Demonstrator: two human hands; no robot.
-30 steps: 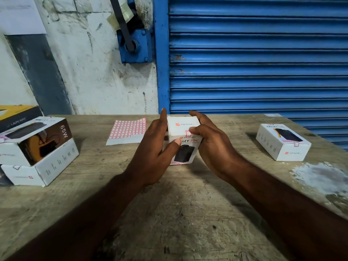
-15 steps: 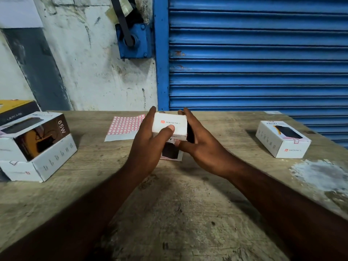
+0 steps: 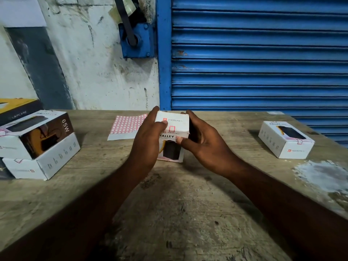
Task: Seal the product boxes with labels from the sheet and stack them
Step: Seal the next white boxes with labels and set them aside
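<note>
A white product box [image 3: 174, 127] stands tilted on its lower end at the middle of the wooden table [image 3: 169, 213]. A small red-outlined label sits across its top flap edge. My left hand [image 3: 148, 140] grips the box's left side, thumb on the top face. My right hand [image 3: 199, 140] holds its right side, thumb pressing the front near the flap. The label sheet [image 3: 126, 127], white with a red grid, lies flat just behind my left hand. At the left, two white boxes [image 3: 37, 147] lie stacked. One more white box [image 3: 285, 139] lies at the right.
A yellow and black box [image 3: 17, 108] sits behind the left stack. A blue roller shutter [image 3: 259, 59] and a stained white wall stand behind the table. A pale patch [image 3: 323, 174] marks the table's right side.
Both hands turned the box a little, so its top face and the label show more squarely. The view shifted slightly; the other boxes and the sheet stayed put.
</note>
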